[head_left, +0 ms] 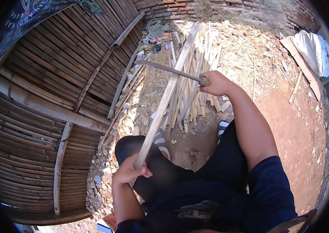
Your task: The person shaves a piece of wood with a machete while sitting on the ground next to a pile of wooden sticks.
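Strip, long pale squared wood [160, 110], runs slantwise from near left to far centre, over the person's left thigh at the near end and over the ground clutter at the far end. Left hand [130, 171] is wrapped around its near end, thumb and fingers curled on the wood, just above the black-trousered left knee [127, 147]. Right hand [217, 83] is closed around the round brown handle [204, 81] of a long dark narrow-bladed tool [164, 68], arm reaching out far right of the strip. Blade points left and crosses over the strip past its midpoint, tip out beyond the strip's left side. Can't tell if blade touches wood or sits just above it.

Below both: loose pile of thin pale wooden strips [189, 93] on the ground, mostly lying near-to-far. Grey-and-white striped sandals on both feet, left one [160, 138] near the strip, right one [222, 126] right of the pile.

Surroundings: slatted brown bamboo wall [59, 58] along the left, red brick wall [178, 8] at the far side, white crumpled sack [314, 50] far right beside a flat brown sheet [302, 66].
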`<state>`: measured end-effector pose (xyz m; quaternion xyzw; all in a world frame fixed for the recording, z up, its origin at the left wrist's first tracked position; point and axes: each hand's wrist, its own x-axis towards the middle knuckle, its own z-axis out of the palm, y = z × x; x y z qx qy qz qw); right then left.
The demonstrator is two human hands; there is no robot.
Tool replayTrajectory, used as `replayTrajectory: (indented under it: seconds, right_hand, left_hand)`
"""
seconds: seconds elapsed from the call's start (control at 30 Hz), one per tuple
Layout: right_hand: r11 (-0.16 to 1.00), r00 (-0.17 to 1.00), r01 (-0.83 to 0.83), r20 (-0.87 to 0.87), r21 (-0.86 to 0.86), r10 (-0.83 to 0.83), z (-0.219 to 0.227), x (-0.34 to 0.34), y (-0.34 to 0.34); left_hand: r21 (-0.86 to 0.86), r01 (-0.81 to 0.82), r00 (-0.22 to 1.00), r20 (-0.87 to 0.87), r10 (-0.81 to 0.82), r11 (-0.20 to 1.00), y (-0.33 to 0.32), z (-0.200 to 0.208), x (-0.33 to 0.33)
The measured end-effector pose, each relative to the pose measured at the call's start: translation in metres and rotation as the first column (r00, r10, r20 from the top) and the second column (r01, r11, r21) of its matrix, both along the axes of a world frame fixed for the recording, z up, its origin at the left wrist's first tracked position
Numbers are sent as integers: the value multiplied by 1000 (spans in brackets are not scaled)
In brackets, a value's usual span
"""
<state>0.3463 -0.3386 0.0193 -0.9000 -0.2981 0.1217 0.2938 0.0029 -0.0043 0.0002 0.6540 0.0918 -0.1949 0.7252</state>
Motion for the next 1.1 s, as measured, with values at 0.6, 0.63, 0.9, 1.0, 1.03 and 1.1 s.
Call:
replayTrajectory:
  seconds: [0.6,0.63,0.9,1.0,1.03,1.1]
  right_hand:
    - [976,990,112,61,187,-125,-9,6,-5]
    - [964,968,245,33,99,-249,1,10,-9]
    - [983,941,-179,284,-41,184,12,-52,22]
    - [921,876,-331,297,-205,381,27,-80,37]
    - [901,855,-362,301,-240,423,29,-84,40]
    - [968,958,-222,158,-118,239,15,-50,32]
  left_hand:
    - [-35,39,999,10,-39,999,3,1,1]
    - [-29,34,999,9,-33,999,2,2,0]
    - [-108,33,999,25,-30,994,1,-1,0]
    - [-47,33,999,2,-33,998,-2,3,-3]
    - [-32,39,999,-7,-40,999,-1,3,-2]
    - [-7,57,998,-30,-58,998,3,-1,0]
